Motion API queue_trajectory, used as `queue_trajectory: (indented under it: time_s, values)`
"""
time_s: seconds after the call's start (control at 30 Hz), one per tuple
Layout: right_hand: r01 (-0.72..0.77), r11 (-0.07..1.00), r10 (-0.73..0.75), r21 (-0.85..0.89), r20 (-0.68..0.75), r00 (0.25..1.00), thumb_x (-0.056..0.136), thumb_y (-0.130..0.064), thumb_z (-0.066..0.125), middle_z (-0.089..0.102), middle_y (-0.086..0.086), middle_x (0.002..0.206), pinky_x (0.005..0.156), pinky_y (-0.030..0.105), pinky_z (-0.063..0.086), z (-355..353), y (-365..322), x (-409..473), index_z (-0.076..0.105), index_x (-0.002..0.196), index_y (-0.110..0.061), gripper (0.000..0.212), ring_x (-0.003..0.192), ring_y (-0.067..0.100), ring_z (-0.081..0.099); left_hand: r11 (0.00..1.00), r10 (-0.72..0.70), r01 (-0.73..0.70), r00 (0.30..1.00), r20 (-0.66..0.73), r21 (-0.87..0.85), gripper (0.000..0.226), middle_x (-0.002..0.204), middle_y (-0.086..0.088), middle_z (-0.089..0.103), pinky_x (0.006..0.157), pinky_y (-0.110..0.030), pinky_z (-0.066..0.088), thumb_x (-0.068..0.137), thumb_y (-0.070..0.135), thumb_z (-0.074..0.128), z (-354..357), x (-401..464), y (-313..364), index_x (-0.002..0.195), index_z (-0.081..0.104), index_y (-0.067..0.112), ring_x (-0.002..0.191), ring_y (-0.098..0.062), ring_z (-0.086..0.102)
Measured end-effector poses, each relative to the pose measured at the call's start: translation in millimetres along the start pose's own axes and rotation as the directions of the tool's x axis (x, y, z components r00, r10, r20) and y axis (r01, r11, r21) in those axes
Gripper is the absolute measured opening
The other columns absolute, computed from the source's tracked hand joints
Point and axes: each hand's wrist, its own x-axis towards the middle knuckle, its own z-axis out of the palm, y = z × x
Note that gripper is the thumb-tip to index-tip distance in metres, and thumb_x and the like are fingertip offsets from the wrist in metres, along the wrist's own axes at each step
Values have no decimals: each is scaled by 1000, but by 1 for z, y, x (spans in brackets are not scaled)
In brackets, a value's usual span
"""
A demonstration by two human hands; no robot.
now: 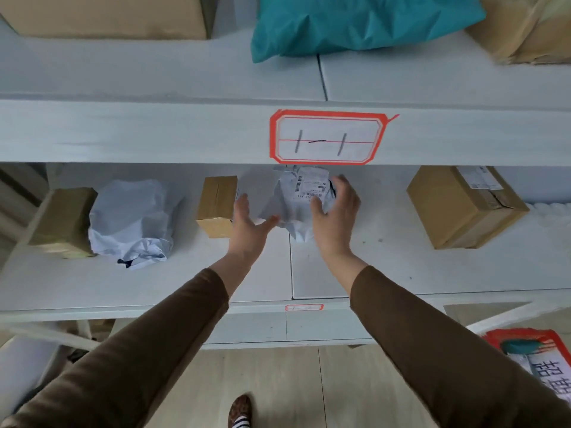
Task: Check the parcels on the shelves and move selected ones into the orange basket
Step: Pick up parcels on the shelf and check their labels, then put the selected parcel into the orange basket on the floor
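Observation:
A small white plastic parcel [298, 199] with a printed label lies on the middle shelf [386, 273], under the shelf tag marked "1-1" [327, 137]. My right hand [335, 208] curls round the parcel's right side, thumb in front and fingers behind. My left hand [250, 223] reaches in from the left with straight fingers, its thumb touching the parcel's lower left edge. The orange basket [537, 350] shows at the lower right on the floor, partly cut off, with parcels inside.
On the same shelf stand a small brown box [216, 205], a larger crumpled white bag [133, 220], a brown box [65, 220] at far left and a big box [463, 205] at right. The top shelf carries a teal bag [355, 23] and cartons.

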Motion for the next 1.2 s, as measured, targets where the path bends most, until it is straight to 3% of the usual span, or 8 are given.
queue_trajectory:
  time_s: [0.07,0.17,0.4,0.57,0.73,0.83,0.93,1.2]
  values:
    - [199,977,-203,73,56,978,91,-9,63,53,9,143,115,38,36,18,-26,-13,52,139,-7,50,134,24,43,986,116,-110,992,-44,123,79,148,2,52,110,-33,42,88,22,79,-28,2,6,153,35,20,134,-18,51]
    - [199,968,-234,155,254,938,97,-11,59,50,8,150,117,31,33,53,-64,-34,47,147,-8,52,140,24,41,945,217,-176,968,-128,275,70,139,-5,61,101,-31,47,91,18,74,-72,16,11,152,40,18,121,-20,60]
    - [-509,860,377,33,632,677,105,-29,52,27,7,167,119,37,30,123,-99,-40,18,162,-15,68,152,27,31,949,-201,210,978,-61,234,77,166,-6,32,118,-37,28,103,36,59,-127,61,-2,164,18,17,152,-29,32]
    - [-712,699,546,-65,691,473,105,-27,47,51,9,149,110,42,42,143,-95,-36,41,150,-14,47,132,32,52,940,-339,327,926,166,95,32,131,-4,64,104,-36,42,104,32,56,-124,72,-13,133,53,20,119,-23,58]
    - [-775,624,526,100,679,512,106,-22,47,61,0,124,110,40,46,129,-88,-47,52,126,-26,21,122,23,59,978,-207,202,953,221,46,66,131,-3,64,110,-47,46,91,38,62,-130,60,-14,152,41,23,120,-25,61]
    - [-774,603,492,196,672,553,107,-25,49,63,-2,132,97,32,50,104,-93,-56,53,136,-23,30,119,17,60,992,-113,124,969,219,-38,54,129,2,65,102,-32,46,96,37,63,-137,28,2,146,47,25,118,-17,61]
    - [-742,620,444,255,666,600,106,-30,53,63,3,138,106,42,50,75,-96,-69,53,144,-21,40,124,20,61,989,-54,79,979,195,-124,35,119,10,66,86,-21,43,104,35,57,-141,-8,13,138,56,26,107,-4,61]
    - [-729,633,468,261,621,629,95,-55,62,74,1,113,93,37,56,-11,-121,-101,67,111,-28,32,110,23,68,977,-44,94,968,249,-192,45,132,-1,58,99,-37,48,103,53,50,-137,-106,51,136,54,21,120,-22,57]
